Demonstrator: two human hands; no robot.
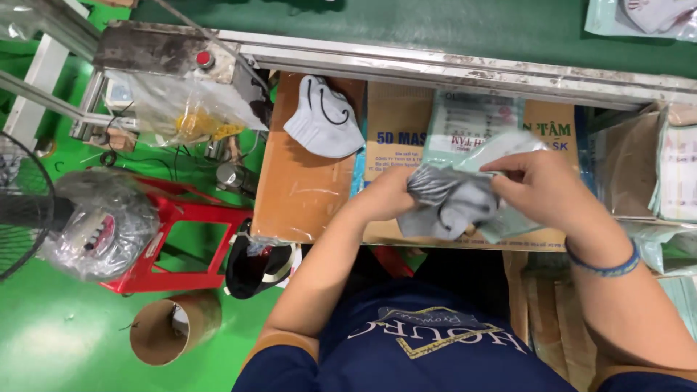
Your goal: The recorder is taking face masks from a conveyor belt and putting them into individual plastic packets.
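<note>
1. Green floor (43, 341) spreads under a cardboard box (305, 181) that serves as the work surface, with a green conveyor belt (406, 29) and its worn metal rail (465, 72) running along the box's far edge.
2. Both forearms reach forward from the body and bend inward, meeting above the box's near edge.
3. The left hand (385, 196) is curled, its fingers closed around a bunch of grey face masks (446, 203); the masks are soft, crumpled fabric with darker folds.
4. The right hand (541, 185) comes in from the right, thumb and fingers pinching the mouth of a clear plastic pouch (501, 149) with a pale green tint, thin and glossy. A blue bracelet (606, 267) circles that wrist.
5. The masks lie between the two hands, partly pushed into the pouch, touching both.
6. A single grey mask (323, 116) with dark ear loops lies alone near the box's far left corner, well apart from the hands.
7. Left of the box stand a red stool (181, 239), a fan (22, 203) wrapped in plastic film, and a cardboard tube (170, 330) on the floor.
</note>
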